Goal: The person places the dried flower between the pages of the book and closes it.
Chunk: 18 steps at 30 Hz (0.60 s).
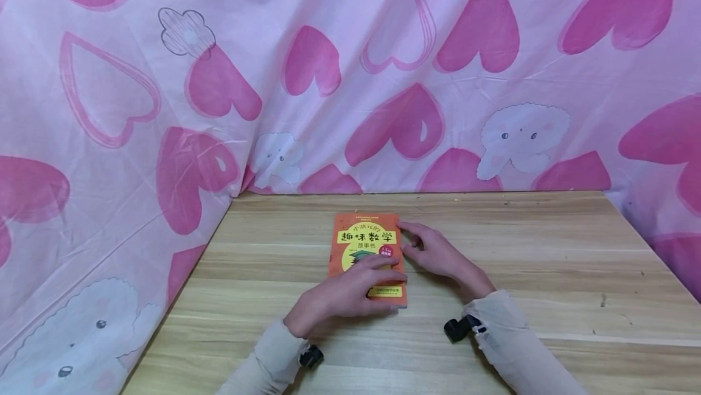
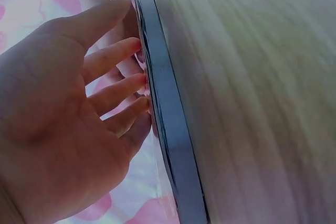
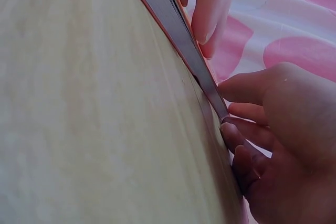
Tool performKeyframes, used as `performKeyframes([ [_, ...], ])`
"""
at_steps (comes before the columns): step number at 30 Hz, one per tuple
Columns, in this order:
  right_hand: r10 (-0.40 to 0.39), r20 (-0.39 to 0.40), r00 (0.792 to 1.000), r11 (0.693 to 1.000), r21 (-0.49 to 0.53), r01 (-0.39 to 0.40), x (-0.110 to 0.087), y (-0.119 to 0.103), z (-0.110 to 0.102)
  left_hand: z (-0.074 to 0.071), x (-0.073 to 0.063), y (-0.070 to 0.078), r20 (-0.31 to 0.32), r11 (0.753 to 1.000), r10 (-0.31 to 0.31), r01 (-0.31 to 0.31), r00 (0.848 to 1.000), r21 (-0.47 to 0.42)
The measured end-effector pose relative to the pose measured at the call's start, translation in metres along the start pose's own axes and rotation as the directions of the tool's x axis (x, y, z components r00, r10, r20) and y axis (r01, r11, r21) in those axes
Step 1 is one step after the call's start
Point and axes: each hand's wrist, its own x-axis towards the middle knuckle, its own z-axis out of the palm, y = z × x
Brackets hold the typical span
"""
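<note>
An orange and yellow paperback book (image 1: 361,230) lies flat on the wooden table, front cover up, with Chinese print on it. Across the lower part of the cover rests my left hand (image 1: 350,288), its fingers spread and fairly straight. In the left wrist view, the fingertips touch the cover of the book (image 2: 167,87) above its grey page edge. My right hand (image 1: 440,255) is at the book's upper right edge. Its bent fingers and thumb pinch that edge of the book (image 3: 181,32) in the right wrist view. Part of the cover is hidden under the left hand.
The light wooden table (image 1: 547,261) extends around the book. A pink curtain (image 1: 323,115) with hearts and white fluffy figures hangs along the back and left. Each wrist bears a small black camera mount (image 1: 460,328) over a pale sleeve.
</note>
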Motion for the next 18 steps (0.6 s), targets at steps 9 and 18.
performKeyframes([
  [9,0.003,-0.081,0.997,1.0,0.003,-0.002,0.003,-0.001,0.0,-0.004,0.004,-0.006,-0.061,0.995,-0.066,0.061,0.996,-0.075],
  [18,-0.012,-0.17,0.985,0.999,0.027,0.017,0.0,-0.004,-0.007,-0.021,-0.001,-0.017,-0.242,0.988,-0.149,0.132,0.959,-0.083],
])
